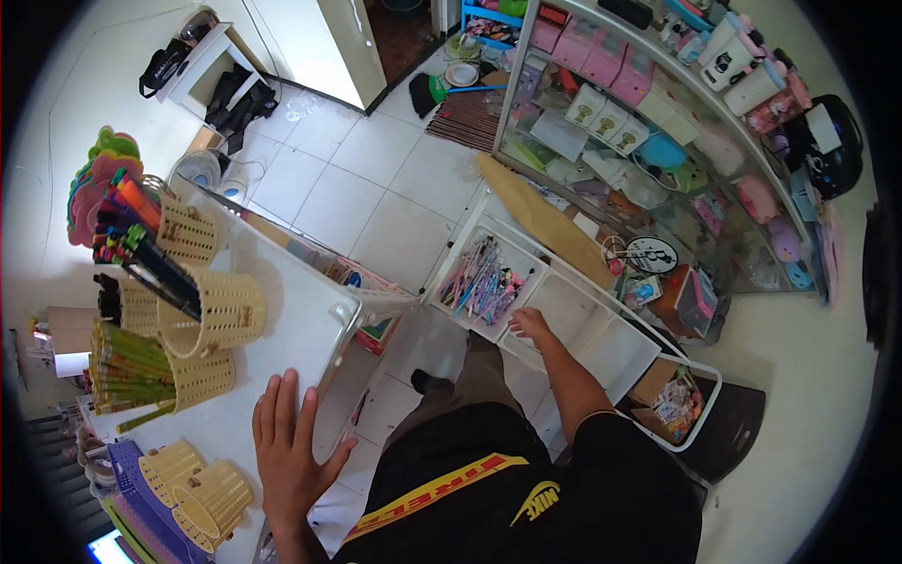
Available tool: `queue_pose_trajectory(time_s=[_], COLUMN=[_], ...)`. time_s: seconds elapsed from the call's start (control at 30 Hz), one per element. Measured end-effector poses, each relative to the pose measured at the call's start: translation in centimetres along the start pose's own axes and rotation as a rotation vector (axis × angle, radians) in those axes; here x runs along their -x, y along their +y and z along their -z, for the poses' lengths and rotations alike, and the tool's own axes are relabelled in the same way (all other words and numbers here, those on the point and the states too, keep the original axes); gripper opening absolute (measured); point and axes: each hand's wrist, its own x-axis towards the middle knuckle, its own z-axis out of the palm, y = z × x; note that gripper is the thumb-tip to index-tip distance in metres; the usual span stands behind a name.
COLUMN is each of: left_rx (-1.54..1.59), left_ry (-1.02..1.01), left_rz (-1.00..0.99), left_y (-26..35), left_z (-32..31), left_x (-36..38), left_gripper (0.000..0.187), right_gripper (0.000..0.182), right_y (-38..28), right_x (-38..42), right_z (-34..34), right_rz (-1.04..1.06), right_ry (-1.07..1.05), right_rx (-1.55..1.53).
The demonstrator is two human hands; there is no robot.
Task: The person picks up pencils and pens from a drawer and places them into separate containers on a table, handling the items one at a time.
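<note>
My left hand (pixel 288 444) lies on the white table top (pixel 291 334) with its fingers stretched out, holding nothing. To its left stand cream perforated baskets (pixel 225 305) of pens and yellow-green pencils (pixel 132 367). My right hand (pixel 529 324) is down at the near corner of a white tray (pixel 512 327) full of pens with pink and blue tops (pixel 482 282). Its fingers are curled in; whatever may be between them is hidden. Beside that tray is another white tray section (pixel 564 305).
Smaller cream baskets (pixel 211 498) sit at the table's near left. A glass display case (pixel 601 122) with toys and boxes stands at the upper right. A cardboard box of small items (pixel 672 404) is right of the trays. A fan (pixel 195 169) stands on the floor.
</note>
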Motion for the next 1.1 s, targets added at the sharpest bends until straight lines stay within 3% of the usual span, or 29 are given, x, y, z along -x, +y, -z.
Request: queue_pose_trajectory(time_s=[0.17,0.23,0.37,0.43,0.6,0.67,0.7,0.77,0.87,0.97,1.0,1.07,1.1], left_rx=[-0.056,-0.062,-0.104,-0.130,-0.175,-0.192,-0.197,-0.186,-0.169,-0.137,-0.129,-0.075,-0.066], left_ry=[-0.011,-0.024,0.007,-0.003,0.003,0.087,0.087,0.019,0.007,0.029,0.041,-0.018,-0.003], left_rz=[0.011,0.022,0.033,0.049,0.089,0.021,0.019,0.080,0.088,0.053,0.043,0.039,0.027], left_y=[-0.2,-0.1,0.1,-0.1,-0.1,0.4,0.2,-0.3,-0.2,-0.1,-0.1,-0.2,-0.2], left_z=[-0.3,-0.3,-0.5,-0.7,-0.9,-0.8,-0.9,-1.1,-0.9,-0.9,-0.7,-0.3,-0.2], left_x=[0.6,0.8,1.2,1.6,1.8,0.6,1.0,2.3,2.1,1.4,1.3,1.0,0.8], left_gripper=[0.099,0.102,0.111,0.112,0.116,0.099,0.099,0.115,0.115,0.112,0.112,0.110,0.110], right_gripper=[0.032,0.034,0.033,0.031,0.029,0.026,0.026,0.027,0.032,0.032,0.032,0.028,0.028], right_y=[4.9,5.7,5.9,7.6,9.3,13.7,13.3,10.6,6.6,6.9,5.8,4.0,3.1], right_x=[-7.0,-9.6,-13.4,-16.3,-19.5,-23.8,-23.2,-19.6,-14.9,-14.0,-12.7,-9.9,-8.7], right_z=[-4.6,-6.2,-8.1,-9.0,-8.7,-8.7,-8.7,-7.9,-7.8,-7.2,-6.6,-5.1,-4.2], right_rz=[-0.186,-0.207,-0.220,-0.137,-0.129,-0.030,-0.031,0.117,0.113,0.188,0.193,-0.039,-0.027], right_ry=[0.025,0.130,0.310,0.470,0.418,0.529,0.527,0.592,0.603,0.585,0.601,0.324,0.341], right_rx=[-0.047,-0.191,-0.180,-0.338,-0.302,-0.138,-0.141,0.404,0.411,0.510,0.507,-0.114,-0.117])
